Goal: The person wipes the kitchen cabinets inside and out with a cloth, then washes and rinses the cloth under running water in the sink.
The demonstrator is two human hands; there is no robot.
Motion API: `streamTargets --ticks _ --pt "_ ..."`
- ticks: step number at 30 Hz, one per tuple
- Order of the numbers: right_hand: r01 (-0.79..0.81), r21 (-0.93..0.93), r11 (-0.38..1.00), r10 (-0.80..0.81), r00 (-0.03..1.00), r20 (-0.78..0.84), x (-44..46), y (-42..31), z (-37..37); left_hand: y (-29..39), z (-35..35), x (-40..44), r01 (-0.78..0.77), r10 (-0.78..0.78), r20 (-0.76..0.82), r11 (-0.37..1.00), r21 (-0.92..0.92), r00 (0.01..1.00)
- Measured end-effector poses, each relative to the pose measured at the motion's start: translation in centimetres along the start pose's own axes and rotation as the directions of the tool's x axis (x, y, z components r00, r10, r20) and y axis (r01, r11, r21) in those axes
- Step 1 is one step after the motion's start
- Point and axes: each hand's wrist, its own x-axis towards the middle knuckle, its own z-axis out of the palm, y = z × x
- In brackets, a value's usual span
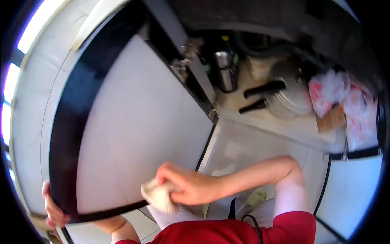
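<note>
The right hand (189, 186) clutches a pale cloth (156, 196) at the near edge of the open cabinet door (138, 130), apparently mid-wipe, while the left hand (55, 209) grips its outer corner (another stroke would need firm bracing there).

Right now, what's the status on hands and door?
Left hand at edge of open cabinet door. Right hand grips pale cloth. Cookware inside cabinet, apart from both hands.

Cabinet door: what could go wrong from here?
The cabinet door could swing if the left hand loosens on its edge, perhaps pinching that hand. The cloth, bunched in the right hand, might snag on a metal hinge if wiped there.
</note>
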Motion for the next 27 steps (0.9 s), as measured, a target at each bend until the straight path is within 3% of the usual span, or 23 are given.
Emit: streamTargets --ticks 1,2,4,5,6,7,9,11,12,13,14,16,18,19,21,24,26,27 --pt "0.003 0.059 0.998 0.004 0.992 -0.130 0.9 0.8 -0.5 0.8 -0.8 0.1 -0.002 0.002 -0.016 1.000 -0.016 1.000" --pt "0.118 0.144 0.983 -0.076 0.960 -0.269 1.8 1.7 -1.2 1.6 -1.7 0.1 -0.005 0.004 -0.025 1.000 -0.022 1.000" --pt "0.239 0.208 0.948 -0.096 0.842 -0.531 3.2 0.0 -3.8 2.5 -2.8 -0.2 0.033 -0.029 -0.075 0.998 0.048 0.997" --pt "0.325 -0.184 0.928 -0.366 0.694 -0.620 4.4 -0.9 -5.7 1.8 -2.5 0.2 0.048 -0.048 -0.009 0.996 0.069 0.999" --pt "0.479 -0.225 0.849 -0.497 0.576 -0.649 6.2 -1.2 -7.2 1.0 -2.1 0.6 0.061 -0.067 0.056 0.994 0.092 0.996" --pt "0.443 -0.474 0.761 -0.647 0.470 -0.601 7.6 -1.9 -8.6 1.3 -1.9 0.4 0.072 -0.076 0.021 0.985 0.154 0.997" --pt "0.413 -0.648 0.640 -0.768 0.366 -0.525 10.5 -3.3 -9.3 2.6 -1.0 -1.4 0.150 -0.077 -0.210 0.921 0.358 0.975" --pt "0.205 -0.862 0.463 -0.831 0.438 -0.342 12.7 -2.3 -8.7 1.1 0.8 -1.0 0.184 -0.015 -0.329 0.853 0.488 0.944" --pt "0.156 -0.889 0.431 -0.844 0.418 -0.336 13.6 -1.0 -6.9 1.4 1.5 -0.9 0.306 -0.015 -0.434 0.732 0.608 0.901" --pt "0.118 -0.921 0.371 -0.866 0.402 -0.297 14.2 -0.5 -5.3 2.0 1.9 -0.9 0.380 -0.094 -0.472 0.737 0.559 0.877" --pt "0.135 -0.879 0.458 -0.838 0.394 -0.376 14.4 -0.5 -3.6 2.5 1.8 -0.9 0.423 -0.158 -0.464 0.720 0.549 0.871" --pt "0.211 -0.871 0.443 -0.826 0.475 -0.305 13.6 -0.7 1.0 3.8 2.4 -1.6 0.474 -0.230 -0.448 0.672 0.569 0.864" --pt "0.561 -0.642 0.522 -0.811 0.559 -0.172 13.5 0.7 6.3 3.7 2.2 -1.9 0.496 -0.231 -0.503 0.714 0.494 0.833" --pt "0.653 -0.530 0.541 -0.814 0.566 -0.133 13.6 0.0 9.4 3.8 2.0 -1.8 0.509 -0.239 -0.525 0.727 0.461 0.817" --pt "0.654 -0.662 0.366 -0.862 0.506 0.024 14.1 -1.5 11.8 3.7 2.3 -1.2 0.500 -0.262 -0.494 0.742 0.447 0.829" --pt "0.646 -0.708 0.285 -0.900 0.435 0.035 15.3 -2.4 9.5 3.7 2.2 -0.6 0.543 -0.280 -0.550 0.736 0.403 0.787" --pt "0.371 -0.929 -0.007 -0.874 0.449 0.185 14.6 0.0 2.9 3.9 2.3 -0.4 0.559 -0.267 -0.576 0.717 0.417 0.773" --pt "0.456 -0.873 0.173 -0.882 0.466 0.069 14.4 -0.5 -1.1 3.7 2.1 -0.4 0.562 -0.253 -0.592 0.711 0.423 0.765"
